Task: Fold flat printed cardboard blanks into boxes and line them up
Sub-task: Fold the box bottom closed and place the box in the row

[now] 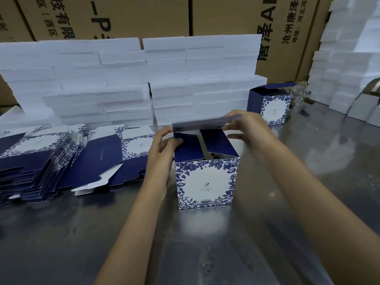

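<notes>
A blue-and-white floral printed box (206,183) stands upright on the metal table (185,243) in front of me, its top open and navy inside. My left hand (162,147) grips the box's upper left edge. My right hand (244,125) holds the right end of the blurred lid flap (203,123) above the far rim. A pile of flat printed blanks (61,159) lies spread at the left. One folded box (271,103) stands at the back right with its lid up.
Stacks of white foam blocks (123,83) form a wall behind the work area, with more at the far right (349,64). Brown shipping cartons (205,15) stand behind them. Clear crumpled plastic (299,97) lies next to the folded box.
</notes>
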Demonstrator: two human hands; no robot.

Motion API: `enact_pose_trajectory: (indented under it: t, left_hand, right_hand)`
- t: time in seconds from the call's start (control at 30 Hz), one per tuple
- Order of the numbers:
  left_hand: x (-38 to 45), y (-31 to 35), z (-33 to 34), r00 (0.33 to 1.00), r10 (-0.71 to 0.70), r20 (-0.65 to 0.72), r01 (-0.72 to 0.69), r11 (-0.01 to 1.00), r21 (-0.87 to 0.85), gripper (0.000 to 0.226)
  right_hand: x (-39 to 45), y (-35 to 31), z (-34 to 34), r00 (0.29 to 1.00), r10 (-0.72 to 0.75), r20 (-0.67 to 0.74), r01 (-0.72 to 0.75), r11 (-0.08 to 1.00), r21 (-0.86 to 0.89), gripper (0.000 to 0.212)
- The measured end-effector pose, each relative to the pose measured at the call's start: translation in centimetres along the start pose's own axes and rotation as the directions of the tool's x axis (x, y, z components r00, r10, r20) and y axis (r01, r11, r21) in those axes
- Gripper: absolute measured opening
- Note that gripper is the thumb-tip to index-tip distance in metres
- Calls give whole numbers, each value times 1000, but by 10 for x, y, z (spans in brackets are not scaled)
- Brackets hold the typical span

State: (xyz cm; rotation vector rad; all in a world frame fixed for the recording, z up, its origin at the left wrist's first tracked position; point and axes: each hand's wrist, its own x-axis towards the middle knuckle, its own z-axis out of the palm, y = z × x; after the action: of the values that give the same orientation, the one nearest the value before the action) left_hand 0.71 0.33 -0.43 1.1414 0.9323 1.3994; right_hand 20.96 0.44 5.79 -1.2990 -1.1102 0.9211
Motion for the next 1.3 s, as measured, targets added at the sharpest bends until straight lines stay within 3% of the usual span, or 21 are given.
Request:
enact_pose_trajectory:
  t: [0.03, 0.13, 0.23, 0.33, 0.43, 0.53, 0.6, 0.7, 0.9, 1.1, 1.3]
  left_hand:
    - [0, 0, 1, 1000, -12, -6, 12, 1000, -9, 27]
    - [1, 3, 1, 997, -77, -4, 76, 994, -72, 31]
    - [-1, 3, 0, 999, -34, 19, 34, 999, -24, 27]
    - [0, 6, -2, 999, -2, 38, 1, 999, 35, 19]
    - [8, 22, -1, 996, -62, 66, 47, 976, 214, 26]
    - [19, 43, 11, 989, -136, 60, 90, 869, 486, 20]
    - [26, 48, 24, 992, -100, 72, 32, 774, 633, 11]
    - [35, 44, 35, 995, -35, 97, -42, 723, 690, 15]
    - [37, 38, 37, 988, 19, 156, -130, 662, 739, 12]
    - [32, 37, 35, 994, -4, 106, -72, 712, 698, 12]
    - [30, 39, 37, 995, -7, 104, -69, 704, 707, 13]
  right_hand:
    - [-2, 1, -1, 1000, 7, 22, -6, 999, -37, 20]
    - [-6, 8, -4, 997, -9, 82, 26, 975, -220, 27]
    - [-9, 9, -1, 986, -110, 126, 152, 901, -406, 26]
    - [-8, 5, 7, 967, -161, 199, 237, 856, -460, 23]
    - [-4, 1, 19, 965, -140, 223, 239, 820, -520, 30]
    - [-1, 2, 33, 947, -151, 283, 305, 701, -645, 29]
    - [1, 3, 38, 932, -151, 330, 348, 627, -697, 28]
    - [6, 2, 38, 928, -107, 358, 351, 581, -734, 23]
    - [7, 0, 38, 926, -67, 371, 336, 593, -732, 24]
    - [7, 6, 34, 957, -78, 280, 257, 674, -693, 18]
    - [6, 6, 33, 960, -44, 278, 228, 699, -678, 19]
